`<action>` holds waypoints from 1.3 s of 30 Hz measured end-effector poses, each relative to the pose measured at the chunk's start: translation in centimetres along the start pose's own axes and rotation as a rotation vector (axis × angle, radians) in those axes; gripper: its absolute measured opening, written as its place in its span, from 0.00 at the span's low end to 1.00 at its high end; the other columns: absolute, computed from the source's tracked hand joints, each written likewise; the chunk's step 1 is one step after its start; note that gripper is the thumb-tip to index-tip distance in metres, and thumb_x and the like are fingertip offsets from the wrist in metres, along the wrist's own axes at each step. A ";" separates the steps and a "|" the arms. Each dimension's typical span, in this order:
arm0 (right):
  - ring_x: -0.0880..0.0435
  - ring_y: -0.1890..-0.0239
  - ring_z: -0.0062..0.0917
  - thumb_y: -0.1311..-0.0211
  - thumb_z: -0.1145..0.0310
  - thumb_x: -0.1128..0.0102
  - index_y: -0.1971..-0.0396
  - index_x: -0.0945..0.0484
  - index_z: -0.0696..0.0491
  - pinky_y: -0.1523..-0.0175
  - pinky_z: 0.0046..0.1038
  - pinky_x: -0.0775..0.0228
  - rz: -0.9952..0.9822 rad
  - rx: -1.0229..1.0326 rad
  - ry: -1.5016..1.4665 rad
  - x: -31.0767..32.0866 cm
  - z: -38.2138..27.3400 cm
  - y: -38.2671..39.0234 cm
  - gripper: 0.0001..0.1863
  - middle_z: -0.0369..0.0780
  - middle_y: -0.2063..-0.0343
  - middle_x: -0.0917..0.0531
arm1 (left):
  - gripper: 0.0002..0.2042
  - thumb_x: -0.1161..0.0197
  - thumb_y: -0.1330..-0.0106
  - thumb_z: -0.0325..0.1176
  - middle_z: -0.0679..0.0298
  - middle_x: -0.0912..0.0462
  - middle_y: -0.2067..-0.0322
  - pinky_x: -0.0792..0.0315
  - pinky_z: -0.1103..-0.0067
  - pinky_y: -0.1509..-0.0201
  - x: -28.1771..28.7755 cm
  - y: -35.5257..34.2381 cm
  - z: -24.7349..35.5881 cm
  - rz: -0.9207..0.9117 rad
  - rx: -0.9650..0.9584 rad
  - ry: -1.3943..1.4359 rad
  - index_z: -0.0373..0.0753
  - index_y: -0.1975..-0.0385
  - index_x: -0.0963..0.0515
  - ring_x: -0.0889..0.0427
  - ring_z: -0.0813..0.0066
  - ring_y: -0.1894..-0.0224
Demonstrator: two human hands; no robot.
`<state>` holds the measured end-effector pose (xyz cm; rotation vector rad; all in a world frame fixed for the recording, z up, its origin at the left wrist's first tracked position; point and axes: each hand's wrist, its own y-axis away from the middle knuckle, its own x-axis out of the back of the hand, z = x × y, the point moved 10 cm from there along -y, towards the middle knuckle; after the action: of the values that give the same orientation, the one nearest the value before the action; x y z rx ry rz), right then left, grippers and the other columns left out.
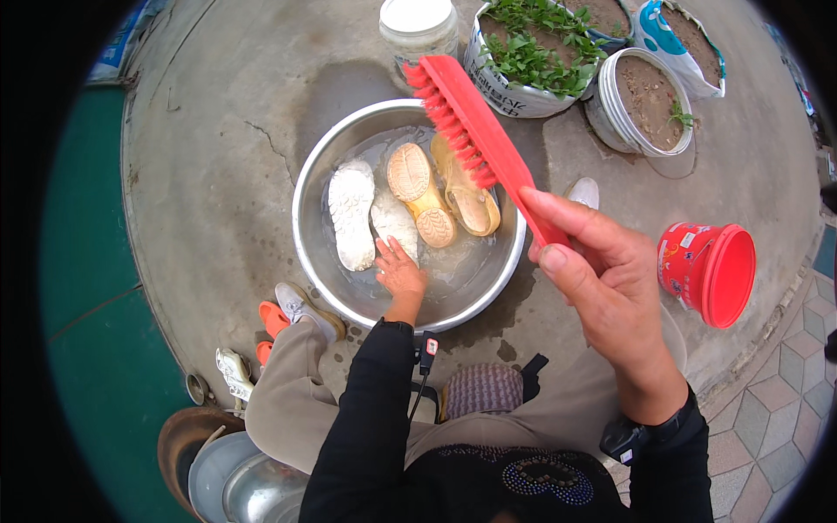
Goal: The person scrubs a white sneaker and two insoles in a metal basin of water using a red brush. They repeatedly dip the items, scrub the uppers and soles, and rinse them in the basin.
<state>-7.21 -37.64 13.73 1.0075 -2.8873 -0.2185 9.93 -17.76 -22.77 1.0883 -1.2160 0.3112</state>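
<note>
Round shiny steel basin (307, 228) on concrete floor, shallow water inside. Right hand (602, 279) grasping long red plastic scrub brush (475, 131), raised over basin's right rim, bristles clear of shoes. Left hand (398, 272) inside basin, fingers pressing on white shoe sole (394, 222). Second white shoe (350, 213) and tan pair (440, 196) soaking soles-up. Scrubbing seemingly just starting; soles look dirty.

I am seated in an outdoor yard of a home. The ground is rough, cracked concrete (227, 131) with wet patches, bordered by patterned paving tiles (776, 410) on my right. Soil-filled buckets (645, 100) and a sack planter of green seedlings (527, 52) stand ahead. A steel basin (318, 253) holding shoes in water sits on the ground.
</note>
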 end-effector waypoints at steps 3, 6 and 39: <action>0.35 0.78 0.07 0.40 0.72 0.44 0.46 0.28 0.58 0.76 0.11 0.45 0.015 -0.009 -0.001 0.2 0.2 -0.2 0.21 0.33 0.70 0.21 | 0.53 0.27 0.59 0.40 0.53 0.56 0.34 0.37 0.56 0.45 0.2 -0.9 -0.2 -0.058 -0.004 0.005 0.40 0.34 0.56 0.41 0.53 0.42; 0.36 0.78 0.07 0.40 0.72 0.44 0.47 0.28 0.57 0.76 0.11 0.46 0.015 -0.005 -0.042 0.0 0.2 -0.3 0.20 0.32 0.71 0.22 | 0.52 0.27 0.59 0.41 0.53 0.48 0.38 0.36 0.57 0.45 1.7 -0.5 -0.9 -0.027 -0.030 0.063 0.43 0.34 0.55 0.41 0.54 0.41; 0.19 0.58 0.38 0.42 0.65 0.47 0.52 0.23 0.47 0.53 0.33 0.30 -0.490 -0.136 0.639 -14.4 14.7 11.7 0.18 0.47 0.62 0.18 | 0.32 0.44 0.53 0.42 0.54 0.25 0.52 0.30 0.60 0.50 3.4 16.9 -7.4 -0.622 0.198 2.483 0.39 0.44 0.34 0.25 0.54 0.52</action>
<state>-4.83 -17.96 0.77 1.4252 -2.0091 -0.0906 3.64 -4.69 -10.93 0.4122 1.3317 0.8302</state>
